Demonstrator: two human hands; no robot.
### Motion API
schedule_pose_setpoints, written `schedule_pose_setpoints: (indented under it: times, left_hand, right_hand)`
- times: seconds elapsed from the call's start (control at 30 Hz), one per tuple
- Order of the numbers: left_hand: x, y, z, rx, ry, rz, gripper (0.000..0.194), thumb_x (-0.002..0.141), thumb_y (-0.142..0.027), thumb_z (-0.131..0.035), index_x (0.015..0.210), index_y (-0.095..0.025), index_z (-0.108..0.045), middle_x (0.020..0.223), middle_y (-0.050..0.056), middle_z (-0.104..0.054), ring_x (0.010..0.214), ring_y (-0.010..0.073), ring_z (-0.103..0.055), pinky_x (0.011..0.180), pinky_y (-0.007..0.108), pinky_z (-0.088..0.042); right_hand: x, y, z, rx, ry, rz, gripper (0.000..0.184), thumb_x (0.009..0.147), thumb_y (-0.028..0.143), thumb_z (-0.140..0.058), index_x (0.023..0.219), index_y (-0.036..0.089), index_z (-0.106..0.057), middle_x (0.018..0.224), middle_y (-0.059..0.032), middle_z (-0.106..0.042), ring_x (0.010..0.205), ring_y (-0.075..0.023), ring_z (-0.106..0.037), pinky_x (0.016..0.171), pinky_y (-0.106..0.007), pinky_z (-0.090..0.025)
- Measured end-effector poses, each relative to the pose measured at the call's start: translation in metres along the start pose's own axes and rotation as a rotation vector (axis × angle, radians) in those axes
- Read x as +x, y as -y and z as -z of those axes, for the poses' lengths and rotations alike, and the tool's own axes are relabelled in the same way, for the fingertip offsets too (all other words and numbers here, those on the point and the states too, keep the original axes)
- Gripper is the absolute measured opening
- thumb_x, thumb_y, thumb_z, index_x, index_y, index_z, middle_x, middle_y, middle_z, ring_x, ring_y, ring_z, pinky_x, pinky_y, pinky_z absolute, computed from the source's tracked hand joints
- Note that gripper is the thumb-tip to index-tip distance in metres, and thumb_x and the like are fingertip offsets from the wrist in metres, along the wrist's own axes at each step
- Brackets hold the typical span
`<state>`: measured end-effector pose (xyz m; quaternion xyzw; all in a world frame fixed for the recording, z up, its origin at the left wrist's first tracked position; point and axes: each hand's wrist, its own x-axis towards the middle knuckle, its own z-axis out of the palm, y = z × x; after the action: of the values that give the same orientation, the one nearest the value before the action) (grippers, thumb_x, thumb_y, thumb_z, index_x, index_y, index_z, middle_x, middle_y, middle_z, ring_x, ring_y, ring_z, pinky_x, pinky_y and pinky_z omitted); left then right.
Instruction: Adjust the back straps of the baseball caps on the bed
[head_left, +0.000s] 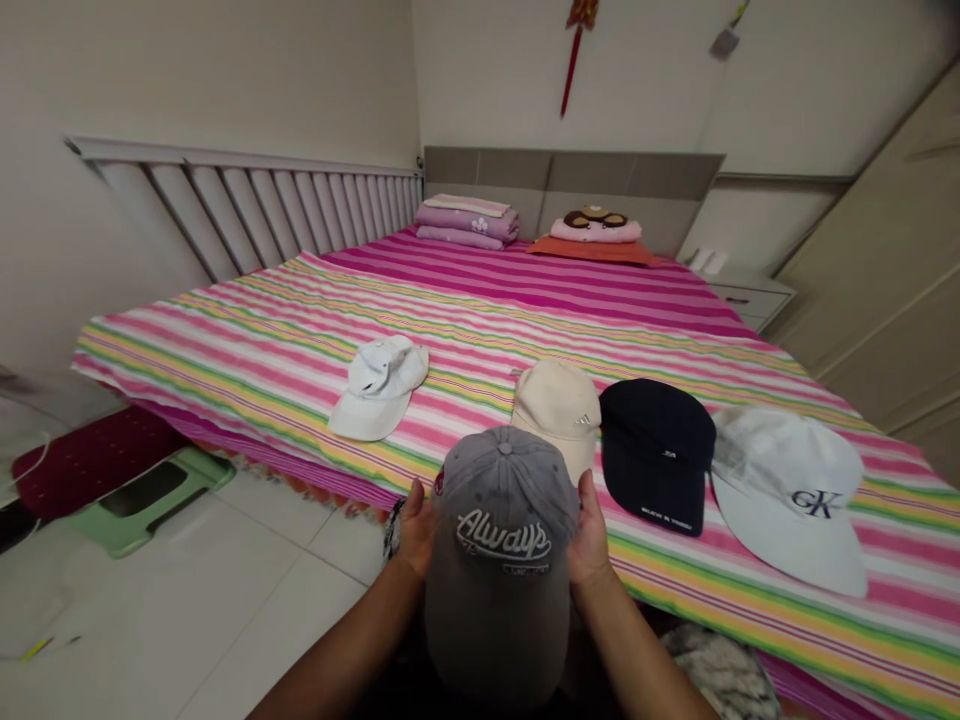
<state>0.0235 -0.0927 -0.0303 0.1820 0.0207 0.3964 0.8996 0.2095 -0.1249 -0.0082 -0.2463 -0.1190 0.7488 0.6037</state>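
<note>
A grey baseball cap with "Always" stitched on its front is held up before me, its brim towards me. My left hand grips its left side and my right hand its right side; the cap hides some of the fingers. Behind it on the bed lies a beige cap, partly covered by the grey one. A black cap rests to the right, beside a white cap with dark letters. Further left sits another white cap, its crown crumpled.
A striped sheet covers the bed. Folded purple bedding and a pink and orange stack lie by the headboard. A white rail runs along the left. On the floor stands a green stool.
</note>
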Motion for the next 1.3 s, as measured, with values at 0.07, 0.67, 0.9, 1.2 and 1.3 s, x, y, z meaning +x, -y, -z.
schedule_pose_setpoints:
  times: [0.07, 0.67, 0.9, 1.2, 1.3]
  left_hand:
    - [0.005, -0.004, -0.003, 0.001, 0.014, -0.027, 0.05, 0.081, -0.047, -0.028, 0.105, -0.019, -0.062, 0.112, 0.007, -0.061, 0.119, 0.0267, -0.041, 0.102, 0.043, -0.021]
    - [0.053, -0.071, -0.01, 0.054, -0.104, 0.016, 0.065, 0.083, -0.054, -0.016, 0.108, -0.013, -0.06, 0.096, 0.012, -0.067, 0.101, 0.0289, -0.056, 0.094, 0.046, -0.033]
    - [0.105, -0.124, 0.0, 0.146, -0.103, 0.228, 0.064, 0.081, -0.058, -0.023, 0.113, -0.012, -0.055, 0.095, 0.012, -0.067, 0.098, 0.0277, -0.058, 0.091, 0.046, -0.034]
    - [0.16, -0.151, 0.04, 0.252, -0.218, 0.229, 0.048, 0.085, -0.042, -0.031, 0.105, -0.009, -0.057, 0.086, 0.011, -0.068, 0.088, 0.022, -0.062, 0.09, 0.039, -0.037]
    - [0.177, -0.156, 0.043, 0.266, -0.231, 0.221, 0.037, 0.087, -0.027, -0.03, 0.103, -0.008, -0.057, 0.083, 0.01, -0.069, 0.084, 0.0204, -0.062, 0.088, 0.039, -0.038]
  right_hand:
    - [0.002, -0.002, -0.001, -0.006, 0.003, -0.005, 0.048, 0.076, 0.058, -0.041, 0.091, 0.019, -0.066, 0.097, -0.0092, -0.068, 0.105, -0.026, -0.055, 0.095, -0.047, -0.034]
    - [0.048, 0.018, -0.031, -0.065, -0.016, 0.032, 0.042, 0.087, 0.045, -0.033, 0.091, 0.019, -0.065, 0.09, -0.0057, -0.07, 0.097, -0.0197, -0.06, 0.092, -0.039, -0.039]
    - [0.109, 0.047, -0.057, -0.14, -0.052, 0.061, 0.046, 0.087, 0.046, -0.029, 0.085, 0.017, -0.065, 0.077, -0.0061, -0.071, 0.087, -0.0202, -0.063, 0.088, -0.039, -0.043]
    - [0.175, 0.068, -0.064, -0.306, -0.218, 0.11, 0.037, 0.088, 0.042, -0.033, 0.073, 0.021, -0.059, 0.063, 0.0026, -0.065, 0.065, -0.0139, -0.062, 0.068, -0.031, -0.05]
    - [0.194, 0.074, -0.07, -0.459, -0.307, 0.022, 0.031, 0.087, 0.04, -0.04, 0.084, 0.015, -0.058, 0.074, -0.0012, -0.064, 0.066, -0.0138, -0.061, 0.064, -0.032, -0.049]
